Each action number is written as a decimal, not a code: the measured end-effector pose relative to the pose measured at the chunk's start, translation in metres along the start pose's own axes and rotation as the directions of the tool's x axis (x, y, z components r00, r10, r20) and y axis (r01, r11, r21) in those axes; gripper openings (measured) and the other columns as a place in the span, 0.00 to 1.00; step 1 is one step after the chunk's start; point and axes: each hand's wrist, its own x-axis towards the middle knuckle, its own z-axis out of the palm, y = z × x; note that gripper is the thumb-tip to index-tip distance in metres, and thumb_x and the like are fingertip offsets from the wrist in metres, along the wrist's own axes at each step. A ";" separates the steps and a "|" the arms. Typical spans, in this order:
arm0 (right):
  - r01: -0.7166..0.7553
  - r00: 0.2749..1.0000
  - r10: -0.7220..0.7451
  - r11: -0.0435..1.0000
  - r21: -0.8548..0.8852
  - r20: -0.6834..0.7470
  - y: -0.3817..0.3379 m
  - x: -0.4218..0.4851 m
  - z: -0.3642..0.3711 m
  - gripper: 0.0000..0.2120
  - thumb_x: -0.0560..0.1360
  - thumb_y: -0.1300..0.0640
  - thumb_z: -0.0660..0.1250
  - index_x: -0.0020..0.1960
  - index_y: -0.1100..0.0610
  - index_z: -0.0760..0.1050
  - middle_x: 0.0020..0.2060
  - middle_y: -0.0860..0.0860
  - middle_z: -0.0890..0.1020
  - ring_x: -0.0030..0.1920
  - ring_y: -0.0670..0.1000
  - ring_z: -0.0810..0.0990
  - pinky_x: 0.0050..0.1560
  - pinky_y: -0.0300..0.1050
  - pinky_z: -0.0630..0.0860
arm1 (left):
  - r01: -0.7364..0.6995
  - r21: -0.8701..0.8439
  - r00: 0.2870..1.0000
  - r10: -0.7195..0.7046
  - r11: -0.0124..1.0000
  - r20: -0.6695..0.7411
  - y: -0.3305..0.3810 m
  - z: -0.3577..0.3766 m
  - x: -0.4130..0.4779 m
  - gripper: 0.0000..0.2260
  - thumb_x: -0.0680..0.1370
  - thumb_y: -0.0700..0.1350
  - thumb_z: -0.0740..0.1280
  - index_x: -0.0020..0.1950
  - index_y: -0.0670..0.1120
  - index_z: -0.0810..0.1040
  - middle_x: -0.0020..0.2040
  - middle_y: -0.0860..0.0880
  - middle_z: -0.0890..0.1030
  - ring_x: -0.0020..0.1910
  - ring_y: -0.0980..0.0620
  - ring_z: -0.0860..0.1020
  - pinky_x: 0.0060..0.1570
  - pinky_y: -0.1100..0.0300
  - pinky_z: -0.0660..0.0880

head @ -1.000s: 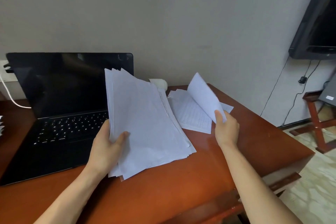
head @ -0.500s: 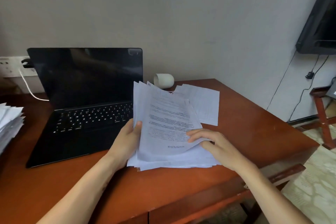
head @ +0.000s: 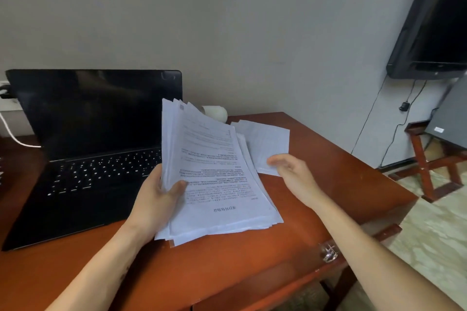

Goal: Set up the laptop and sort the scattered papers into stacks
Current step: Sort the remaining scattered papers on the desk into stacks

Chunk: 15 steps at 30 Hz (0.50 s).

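Gripping papers (head: 217,184), the left hand (head: 156,199) hangs over a reddish desk (head: 328,184) by grey wall (head: 227,33); right hand (head: 293,171) relaxed.

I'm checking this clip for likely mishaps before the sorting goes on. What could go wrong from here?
1. Only the left hand grips the fanned paper stack, at one side edge; loose sheets may slide out onto the table.
2. The stack's far corner looks close to the open laptop; a swing might knock its screen.
3. The open right hand, by the near corner of the small pile, could brush those sheets askew.
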 end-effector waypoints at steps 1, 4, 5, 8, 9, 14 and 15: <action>-0.013 1.000 0.011 0.996 -0.090 -0.020 0.005 0.012 -0.001 0.15 0.80 0.63 0.62 0.60 0.48 0.79 0.60 0.44 0.81 0.65 0.44 0.76 0.73 0.52 0.70 | -0.020 0.014 1.000 0.020 1.000 -0.024 -0.001 -0.002 0.001 0.12 0.83 0.41 0.69 0.63 0.56 0.78 0.55 0.56 0.87 0.54 0.54 0.86 0.57 0.48 0.82; -0.063 0.993 0.095 0.933 -0.355 0.075 0.010 0.035 0.001 0.23 0.78 0.45 0.70 0.71 0.41 0.70 0.72 0.44 0.70 0.74 0.49 0.65 0.75 0.51 0.63 | -0.060 0.061 0.993 0.066 0.996 -0.097 -0.003 -0.007 0.006 0.13 0.83 0.42 0.69 0.64 0.56 0.77 0.56 0.57 0.85 0.55 0.54 0.85 0.58 0.49 0.82; -0.071 0.985 0.132 0.899 -0.432 0.111 0.012 0.041 0.002 0.29 0.75 0.38 0.70 0.74 0.41 0.68 0.75 0.44 0.67 0.76 0.50 0.62 0.76 0.54 0.61 | -0.069 0.072 0.990 0.077 0.995 -0.119 -0.004 -0.009 0.007 0.13 0.83 0.42 0.69 0.64 0.56 0.77 0.57 0.57 0.85 0.56 0.54 0.84 0.58 0.49 0.82; -0.052 0.981 0.153 0.805 -0.591 0.123 0.011 0.061 0.007 0.34 0.74 0.30 0.66 0.76 0.44 0.68 0.76 0.45 0.67 0.76 0.53 0.60 0.75 0.54 0.57 | -0.078 0.098 0.980 0.095 0.992 -0.177 -0.006 -0.014 0.012 0.14 0.83 0.42 0.69 0.65 0.56 0.76 0.57 0.56 0.84 0.56 0.53 0.84 0.55 0.51 0.81; -0.025 0.985 0.126 0.774 -0.633 0.115 0.012 0.068 0.009 0.33 0.74 0.30 0.65 0.74 0.44 0.70 0.74 0.46 0.69 0.75 0.53 0.63 0.73 0.53 0.58 | -0.078 0.111 0.977 0.099 0.991 -0.190 -0.007 -0.016 0.013 0.14 0.83 0.42 0.69 0.65 0.56 0.76 0.57 0.56 0.84 0.56 0.53 0.84 0.55 0.51 0.81; 0.063 0.991 -0.130 0.677 -0.733 -0.035 0.033 0.072 0.013 0.22 0.77 0.34 0.64 0.60 0.48 0.80 0.54 0.46 0.82 0.57 0.52 0.79 0.53 0.48 0.70 | -0.076 0.130 0.977 0.099 0.989 -0.188 -0.008 -0.016 0.014 0.13 0.83 0.42 0.69 0.63 0.57 0.77 0.57 0.55 0.84 0.56 0.53 0.84 0.57 0.47 0.81; 0.061 0.978 -0.190 0.659 -0.750 -0.087 0.036 0.070 0.013 0.20 0.78 0.35 0.64 0.57 0.50 0.81 0.49 0.47 0.83 0.52 0.52 0.80 0.48 0.46 0.69 | -0.076 0.127 0.978 0.098 0.989 -0.185 -0.008 -0.015 0.013 0.13 0.83 0.42 0.69 0.63 0.57 0.77 0.57 0.55 0.84 0.56 0.53 0.84 0.57 0.47 0.81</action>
